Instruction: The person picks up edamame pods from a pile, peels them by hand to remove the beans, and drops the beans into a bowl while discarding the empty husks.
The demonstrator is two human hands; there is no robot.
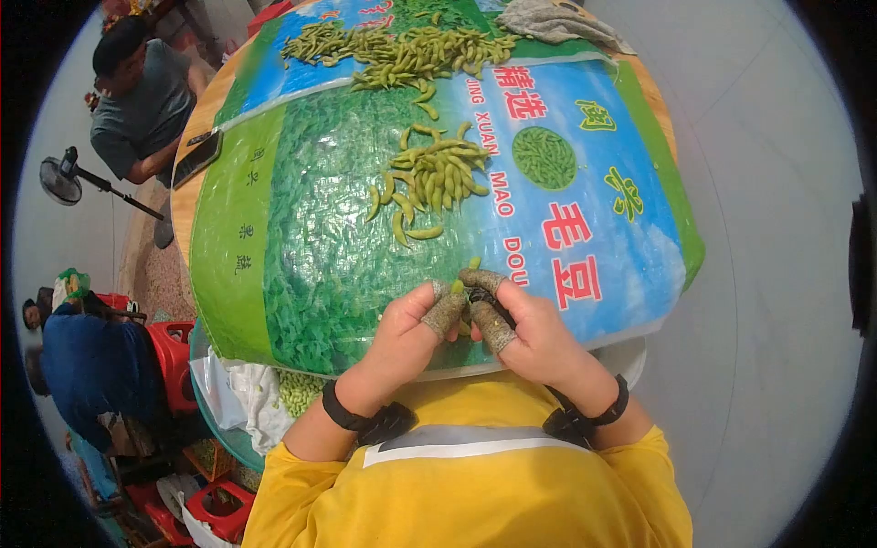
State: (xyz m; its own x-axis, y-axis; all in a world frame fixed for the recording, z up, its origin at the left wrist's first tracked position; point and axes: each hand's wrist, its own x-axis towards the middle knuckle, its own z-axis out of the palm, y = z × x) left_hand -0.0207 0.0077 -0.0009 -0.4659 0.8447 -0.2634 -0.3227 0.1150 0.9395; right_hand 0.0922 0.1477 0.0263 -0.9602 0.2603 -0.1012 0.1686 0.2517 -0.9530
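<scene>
My left hand (413, 327) and my right hand (530, 327) meet near the table's front edge, with fabric covers on some fingers. Between the fingertips shows a green soybean pod (458, 287), mostly hidden by my fingers. Both hands are closed on it. Just beyond them, a small pile of soybean pods (443, 173) lies on the printed plastic sack (356, 274) that covers the table. Farther back is a larger heap of pods (411, 57).
A grey cloth (557, 20) lies at the far right of the table, a phone (197, 159) at its left edge. Below left, a teal basin (203, 402) holds shelled beans (300, 391) and a white cloth (258, 397). Two people, red stools (174, 361) and a fan (60, 178) are to the left.
</scene>
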